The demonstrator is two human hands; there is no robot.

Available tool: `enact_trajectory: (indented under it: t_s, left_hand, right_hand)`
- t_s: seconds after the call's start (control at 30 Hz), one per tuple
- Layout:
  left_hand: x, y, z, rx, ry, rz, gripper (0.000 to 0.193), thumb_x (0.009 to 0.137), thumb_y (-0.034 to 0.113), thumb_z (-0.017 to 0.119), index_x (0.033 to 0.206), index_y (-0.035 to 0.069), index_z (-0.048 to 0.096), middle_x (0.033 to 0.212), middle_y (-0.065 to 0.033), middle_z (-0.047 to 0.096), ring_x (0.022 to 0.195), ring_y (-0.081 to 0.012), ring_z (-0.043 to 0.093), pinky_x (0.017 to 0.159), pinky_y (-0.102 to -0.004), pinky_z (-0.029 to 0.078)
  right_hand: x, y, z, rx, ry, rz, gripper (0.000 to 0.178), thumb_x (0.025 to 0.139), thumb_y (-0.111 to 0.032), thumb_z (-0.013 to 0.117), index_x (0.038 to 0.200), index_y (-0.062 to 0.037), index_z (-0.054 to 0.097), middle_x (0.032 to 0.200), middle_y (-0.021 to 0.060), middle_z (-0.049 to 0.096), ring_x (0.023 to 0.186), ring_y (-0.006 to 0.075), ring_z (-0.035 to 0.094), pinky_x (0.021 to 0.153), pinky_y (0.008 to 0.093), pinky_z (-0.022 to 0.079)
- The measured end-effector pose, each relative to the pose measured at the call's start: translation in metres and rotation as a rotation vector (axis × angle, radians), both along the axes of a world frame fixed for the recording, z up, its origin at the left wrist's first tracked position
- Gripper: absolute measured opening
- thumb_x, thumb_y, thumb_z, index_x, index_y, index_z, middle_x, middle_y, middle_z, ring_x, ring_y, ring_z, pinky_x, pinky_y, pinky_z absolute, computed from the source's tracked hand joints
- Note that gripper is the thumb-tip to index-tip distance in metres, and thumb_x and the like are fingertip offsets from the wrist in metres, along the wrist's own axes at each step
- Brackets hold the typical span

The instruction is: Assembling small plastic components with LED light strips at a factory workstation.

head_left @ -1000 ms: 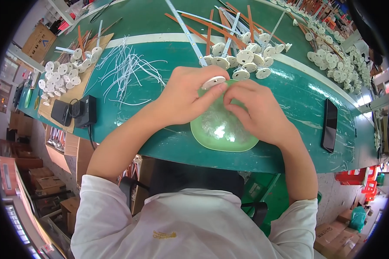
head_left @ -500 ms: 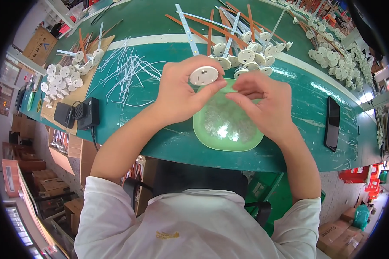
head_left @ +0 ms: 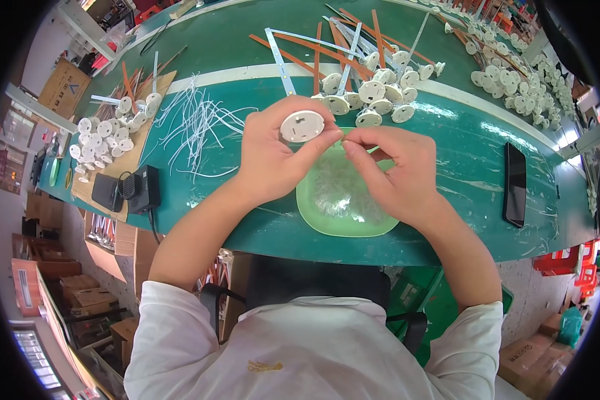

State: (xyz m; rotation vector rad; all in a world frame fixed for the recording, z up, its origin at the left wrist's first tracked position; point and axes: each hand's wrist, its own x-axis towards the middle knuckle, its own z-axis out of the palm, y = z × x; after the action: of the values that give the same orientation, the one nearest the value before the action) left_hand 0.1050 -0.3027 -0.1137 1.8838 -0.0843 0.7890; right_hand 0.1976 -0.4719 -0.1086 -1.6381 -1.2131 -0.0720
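Note:
My left hand (head_left: 273, 150) is closed around a white round end cap (head_left: 302, 127), its slotted flat face turned up toward me. A pale metal strip with small dots (head_left: 280, 60) runs up from behind that hand; it looks joined to the cap, though the joint is hidden. With thumb and forefinger pinched, my right hand (head_left: 397, 167) meets my left thumb tip beside the cap. Whatever lies in the pinch is too small to make out. Under both hands stands a light green plastic bowl (head_left: 350, 229) holding small clear pieces.
Beyond the hands lies a heap of white-capped strips (head_left: 380, 90), with more at the far right (head_left: 507, 80) and left (head_left: 103, 137). Loose white wires (head_left: 197, 127) spread left of my hands. A black power adapter (head_left: 143, 181) and a black phone (head_left: 514, 183) flank the work area.
My right hand has moved left, and its fingertips now meet my left thumb. The cap and strip have come slightly left and nearer, with the cap's face turned a little.

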Motion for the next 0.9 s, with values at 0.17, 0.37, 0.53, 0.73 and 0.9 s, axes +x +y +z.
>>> enact_trajectory:
  t_s: [0.17,0.37,0.53,0.73,0.9]
  left_hand:
    - [0.000,0.004,-0.004,0.121,-0.050,-0.081,0.028,0.085,0.006,0.071,0.111,0.003,0.062,0.099,-0.0084,0.070,0.085,-0.0133,0.066,0.075,-0.0263,0.052]
    - [0.001,-0.002,-0.004,-0.016,-0.058,-0.402,0.063,0.104,0.031,0.037,0.154,-0.002,0.016,0.147,-0.0246,0.042,0.124,-0.0327,0.055,0.096,-0.0382,0.048]
    - [-0.004,-0.010,0.001,-0.169,0.024,-0.522,0.058,0.103,0.016,0.042,0.154,-0.001,0.018,0.144,-0.0265,0.044,0.130,-0.0339,0.051,0.106,-0.0431,0.043]
    - [-0.002,-0.015,-0.003,-0.364,-0.049,-0.583,0.061,0.096,0.000,0.054,0.151,-0.002,0.028,0.141,-0.0264,0.048,0.130,-0.0328,0.051,0.109,-0.0428,0.040]
    - [-0.003,-0.016,-0.006,-0.269,-0.027,-0.533,0.060,0.097,0.018,0.061,0.148,0.001,0.034,0.141,-0.0264,0.048,0.129,-0.0398,0.051,0.108,-0.0495,0.040]
  right_hand:
    - [-0.001,-0.001,-0.003,0.015,-0.010,-0.015,0.008,0.083,-0.001,0.070,0.090,0.0012,0.069,0.080,0.0094,0.071,0.068,0.0157,0.068,0.064,0.0273,0.057]
    - [0.003,-0.005,0.003,0.243,-0.425,-0.123,0.012,0.076,0.006,0.070,0.086,-0.0009,0.067,0.080,0.0107,0.070,0.068,0.0230,0.069,0.061,0.0290,0.055]
    - [0.004,-0.003,0.000,0.290,-0.504,-0.073,0.017,0.072,0.008,0.070,0.087,0.0011,0.066,0.081,0.0119,0.070,0.067,0.0261,0.068,0.058,0.0298,0.054]
    - [0.004,0.002,-0.002,0.386,-0.655,-0.105,0.030,0.062,0.005,0.068,0.092,0.0028,0.064,0.083,0.0118,0.065,0.064,0.0255,0.065,0.055,0.0324,0.053]
    - [-0.002,-0.004,0.001,0.342,-0.620,-0.098,0.023,0.069,0.009,0.069,0.091,0.0032,0.067,0.083,0.0132,0.069,0.066,0.0274,0.067,0.059,0.0322,0.056]
